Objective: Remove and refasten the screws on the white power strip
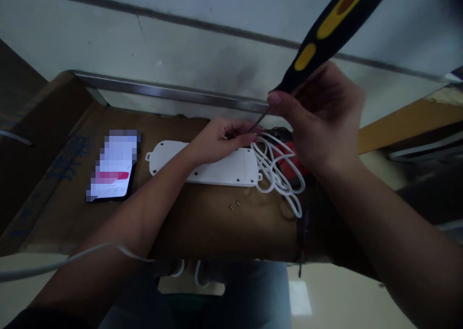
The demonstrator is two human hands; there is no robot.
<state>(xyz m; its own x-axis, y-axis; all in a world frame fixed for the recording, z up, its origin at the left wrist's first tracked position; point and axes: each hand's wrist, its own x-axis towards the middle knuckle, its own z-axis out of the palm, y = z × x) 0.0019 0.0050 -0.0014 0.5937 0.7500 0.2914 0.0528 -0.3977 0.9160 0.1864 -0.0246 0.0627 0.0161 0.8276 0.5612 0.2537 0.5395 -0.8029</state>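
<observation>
My right hand [320, 112] is closed around a screwdriver [321, 34] with a black and yellow handle, its shaft slanting down to the left. At the shaft's tip, the fingers of my left hand [226, 138] are pinched together; whatever is between them is too small to make out. Below the left hand lies a white power strip [224, 172], its screw-holed underside facing up, partly covered by my left forearm. A white cable [277, 174] lies coiled at its right end. Two small screws [234, 205] rest on the cardboard in front of the strip.
A phone [114, 167] with a lit screen lies to the left on the cardboard surface [202, 223]. Behind the cable is a red and black object [289, 162], partly hidden. A thin dark tool [302, 242] lies across the front edge. A pale wall [202, 54] stands behind.
</observation>
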